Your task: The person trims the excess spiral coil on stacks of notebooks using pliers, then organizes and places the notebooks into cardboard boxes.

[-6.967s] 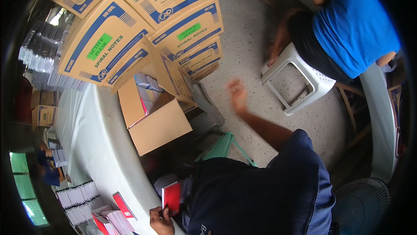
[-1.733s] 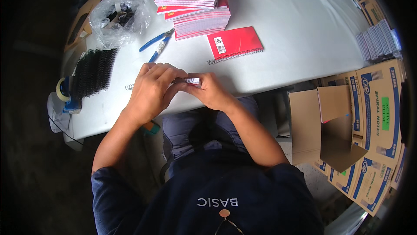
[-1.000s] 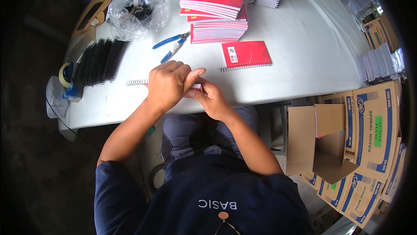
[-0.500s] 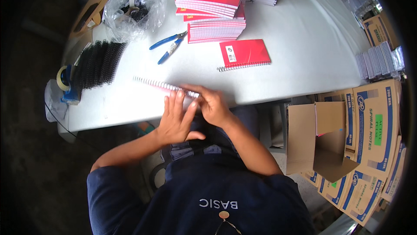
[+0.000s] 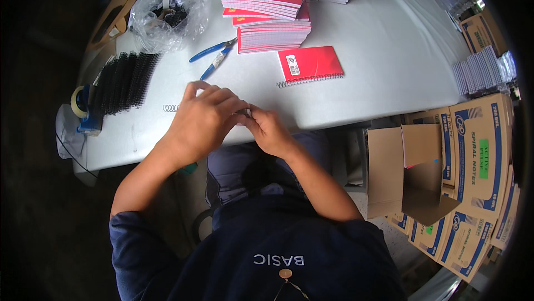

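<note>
One left hand (image 5: 203, 115) and one right hand (image 5: 270, 130), together at the surface (image 5: 378, 70) edge, clamped on a mostly hidden coil (image 5: 170, 108). Beyond: pliers (image 5: 206, 52) and a red notebook (image 5: 312, 63).

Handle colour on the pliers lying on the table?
Blue on both handles, with a whitish patch on one; the head view shows it best.
</note>
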`<action>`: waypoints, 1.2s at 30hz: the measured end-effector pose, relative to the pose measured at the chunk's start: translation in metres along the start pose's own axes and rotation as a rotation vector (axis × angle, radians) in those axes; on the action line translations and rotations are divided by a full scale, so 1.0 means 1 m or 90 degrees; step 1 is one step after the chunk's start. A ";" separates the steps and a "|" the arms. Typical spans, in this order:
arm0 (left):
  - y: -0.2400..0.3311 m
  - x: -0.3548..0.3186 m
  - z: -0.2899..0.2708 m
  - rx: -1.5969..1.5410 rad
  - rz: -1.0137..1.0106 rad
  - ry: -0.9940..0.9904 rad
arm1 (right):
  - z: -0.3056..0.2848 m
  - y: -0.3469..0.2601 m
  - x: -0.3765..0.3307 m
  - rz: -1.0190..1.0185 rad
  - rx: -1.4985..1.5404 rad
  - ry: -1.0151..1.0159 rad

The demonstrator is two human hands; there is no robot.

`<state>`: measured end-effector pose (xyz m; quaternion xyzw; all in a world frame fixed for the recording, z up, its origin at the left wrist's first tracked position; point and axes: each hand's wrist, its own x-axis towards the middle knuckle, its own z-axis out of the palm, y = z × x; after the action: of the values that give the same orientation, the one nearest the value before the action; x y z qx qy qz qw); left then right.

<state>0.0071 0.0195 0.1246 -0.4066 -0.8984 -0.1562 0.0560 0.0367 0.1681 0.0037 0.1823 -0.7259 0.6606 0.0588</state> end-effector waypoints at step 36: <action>0.046 0.087 0.141 0.042 -0.163 0.162 | -0.141 0.018 -0.018 0.142 -0.285 0.428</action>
<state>-0.0125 0.1558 0.0223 -0.2642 -0.9330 -0.1831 0.1621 0.0254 0.3110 -0.0019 -0.1406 -0.8070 0.5119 0.2588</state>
